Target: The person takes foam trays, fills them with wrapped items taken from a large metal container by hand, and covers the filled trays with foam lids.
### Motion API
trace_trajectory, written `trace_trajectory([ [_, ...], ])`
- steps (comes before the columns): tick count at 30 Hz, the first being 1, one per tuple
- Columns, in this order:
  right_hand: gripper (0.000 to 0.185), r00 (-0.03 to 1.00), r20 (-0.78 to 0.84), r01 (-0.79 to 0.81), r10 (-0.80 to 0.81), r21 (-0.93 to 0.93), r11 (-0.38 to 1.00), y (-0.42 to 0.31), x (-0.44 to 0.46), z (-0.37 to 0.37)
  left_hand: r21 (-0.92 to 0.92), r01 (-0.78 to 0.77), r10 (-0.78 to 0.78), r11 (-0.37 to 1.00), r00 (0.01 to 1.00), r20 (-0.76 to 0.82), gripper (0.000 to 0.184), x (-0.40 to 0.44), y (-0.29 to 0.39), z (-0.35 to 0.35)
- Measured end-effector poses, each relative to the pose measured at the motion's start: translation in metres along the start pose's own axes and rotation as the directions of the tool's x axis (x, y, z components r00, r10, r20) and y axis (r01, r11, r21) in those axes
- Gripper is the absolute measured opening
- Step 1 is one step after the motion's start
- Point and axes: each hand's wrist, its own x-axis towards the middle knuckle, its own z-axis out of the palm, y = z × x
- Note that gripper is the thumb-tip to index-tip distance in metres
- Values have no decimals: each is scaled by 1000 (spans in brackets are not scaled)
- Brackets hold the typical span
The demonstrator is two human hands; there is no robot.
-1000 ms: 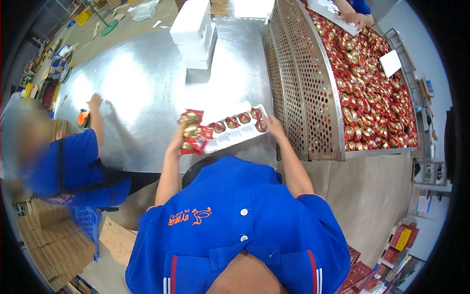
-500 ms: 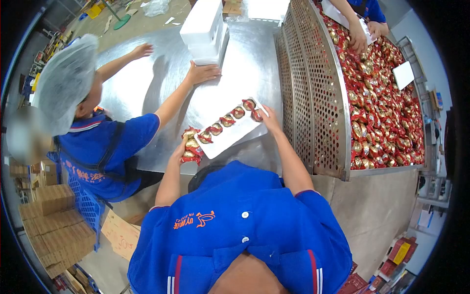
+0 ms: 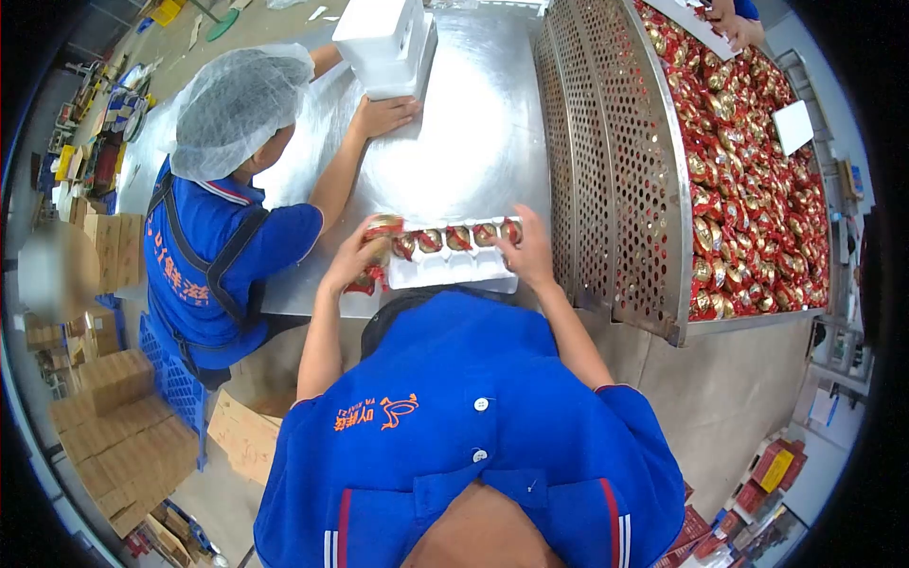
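Observation:
A white foam tray (image 3: 445, 275) lies near the front edge of the metal table, right in front of me. Along its far side runs a row of several egg-shaped packets (image 3: 457, 238) in red and gold wrapping; the near cells show white foam. My left hand (image 3: 358, 254) is closed around several wrapped egg-shaped packets (image 3: 383, 229) at the tray's left end. At the other end, my right hand (image 3: 530, 251) grips the tray, fingertips by the last packet in the row. Another white foam piece shows partly beneath the tray.
A co-worker (image 3: 218, 237) in a hairnet stands at my left, hands at a stack of white foam boxes (image 3: 383, 47) on the table (image 3: 473, 123). At right, a perforated metal bin (image 3: 606, 161) holds many wrapped packets (image 3: 734, 170); another person's hand (image 3: 743, 33) is beyond it.
The tray has turned from slanted to nearly level before me, its near cells now showing. My left hand has risen with its packets to the tray's left end. The co-worker has leaned toward the boxes.

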Motion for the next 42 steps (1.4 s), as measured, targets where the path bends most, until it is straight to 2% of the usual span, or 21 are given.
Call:
trace_trajectory([
  [1, 55, 982, 98, 162, -162, 12, 987, -25, 5, 0, 78, -50, 40, 996, 992, 122, 46, 14, -14, 2],
  [2, 60, 928, 188, 319, -321, 40, 947, -43, 9, 5, 202, 91, -138, 975, 963, 232, 51, 17, 11, 16],
  [3, 59, 839, 328, 446, -434, 43, 894, -49, 12, 16, 407, -51, -65, 912, 962, 265, 43, 13, 45, 37],
  [4, 58, 717, 458, 563, -525, 63, 824, -50, 17, 26, 462, -269, 98, 845, 927, 361, 37, 38, 2, 48],
  [6, 51, 773, 367, 553, -518, 11, 833, -24, 10, 47, 640, -81, -138, 764, 948, 286, 36, 43, 13, 69],
  [8, 42, 914, 353, 159, -200, 141, 977, -2, 6, 37, 297, -125, 98, 947, 990, 103, 40, 47, -35, 78],
  [9, 39, 971, 222, 86, -86, 8, 996, -4, 1, 22, 295, -129, 100, 947, 989, 109, 40, 43, -36, 79],
  [12, 43, 958, 276, -74, 79, -30, 997, 7, -25, 2, 294, -30, 17, 955, 999, 47, 42, 26, -39, 82],
  [14, 47, 950, 313, 7, 16, -73, 997, 19, -40, 16, 550, -278, 321, 788, 947, 19, 48, 19, -38, 88],
  [16, 51, 891, 365, 324, -269, -96, 941, 21, -48, 28, 576, -253, 257, 778, 963, 76, 51, 12, -30, 89],
  [19, 36, 917, 326, 306, -228, -211, 928, 8, -41, 14, 624, -386, 248, 679, 921, 301, 58, 8, -27, 82],
  [22, 19, 929, 323, 277, -178, -293, 915, 12, -51, 37, 610, -380, 307, 695, 925, 226, 61, 11, -40, 84],
  [24, 15, 908, 418, 294, -39, -568, 769, 10, -44, 60, 589, -381, 335, 713, 922, 192, 58, 15, -41, 87],
  [26, 14, 921, 386, 289, -56, -577, 764, 15, -44, 57, 471, -321, 323, 822, 943, 79, 53, 19, -47, 85],
  [29, 13, 926, 376, 191, -41, -372, 908, 5, -38, 32, 571, -306, 288, 762, 950, 125, 50, 19, -48, 86],
  [32, 51, 846, 247, 524, -473, -213, 825, -45, -23, 28, 644, -352, 353, 679, 926, 134, 49, 20, -49, 91],
  [34, 65, 811, 338, 544, -478, -135, 828, -37, -36, 52, 562, -199, 250, 803, 968, -14, 47, 15, -51, 93],
  [36, 56, 905, 356, 265, -233, -43, 963, -24, -37, 60, 483, -290, 363, 826, 930, -61, 44, 8, -45, 83],
  [39, 46, 937, 289, 265, -197, -220, 939, -26, -47, 50, -136, -126, 76, 983, 944, -321, 38, 19, -96, 56],
  [40, 43, 947, 279, 249, -162, -313, 916, -29, -51, 51, -638, 81, -222, 766, 964, -145, 32, -6, -55, 50],
  [42, 40, 934, 311, 276, -174, -323, 906, -23, -52, 65, -894, 59, -226, 444, 973, -48, 31, 1, -84, 35],
])
